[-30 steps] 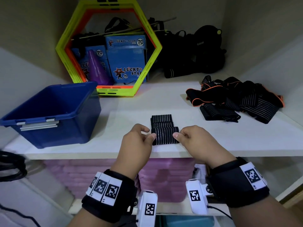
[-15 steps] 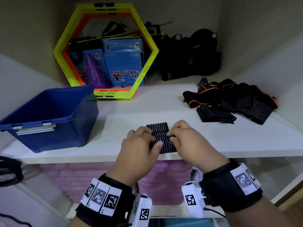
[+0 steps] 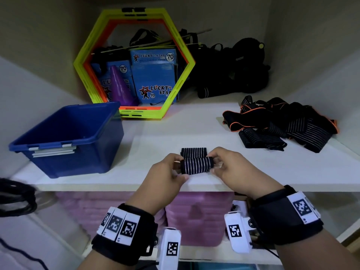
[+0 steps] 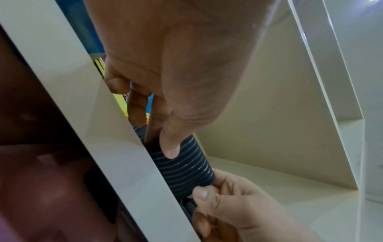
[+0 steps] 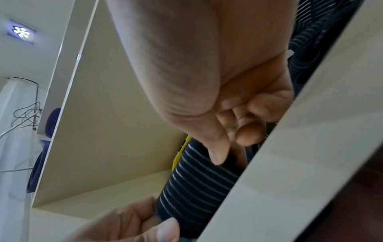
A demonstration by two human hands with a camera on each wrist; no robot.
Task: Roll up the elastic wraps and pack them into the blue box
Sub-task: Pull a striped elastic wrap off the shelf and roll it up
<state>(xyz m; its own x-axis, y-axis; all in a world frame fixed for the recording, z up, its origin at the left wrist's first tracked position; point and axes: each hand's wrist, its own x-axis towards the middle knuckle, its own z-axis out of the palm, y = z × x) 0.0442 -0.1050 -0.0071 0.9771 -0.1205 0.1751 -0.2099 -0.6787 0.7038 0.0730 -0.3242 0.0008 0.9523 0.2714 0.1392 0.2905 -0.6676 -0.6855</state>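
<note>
head view looking down at shelf (image 3: pixel 194 133), wrist views close, upward

Roll of wrap (image 3: pixel 196 165) grew thicker; flat tail behind it shortened. Left hand (image 3: pixel 165 177) and right hand (image 3: pixel 229 168) shifted from the top to pinching the roll's ends.

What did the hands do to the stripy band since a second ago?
Both hands kept rolling the striped wrap away from the shelf edge: the roll has grown thicker and the flat tail behind it shorter. The left hand and right hand now pinch its two ends. The blue box and the wrap pile stayed put.
</note>
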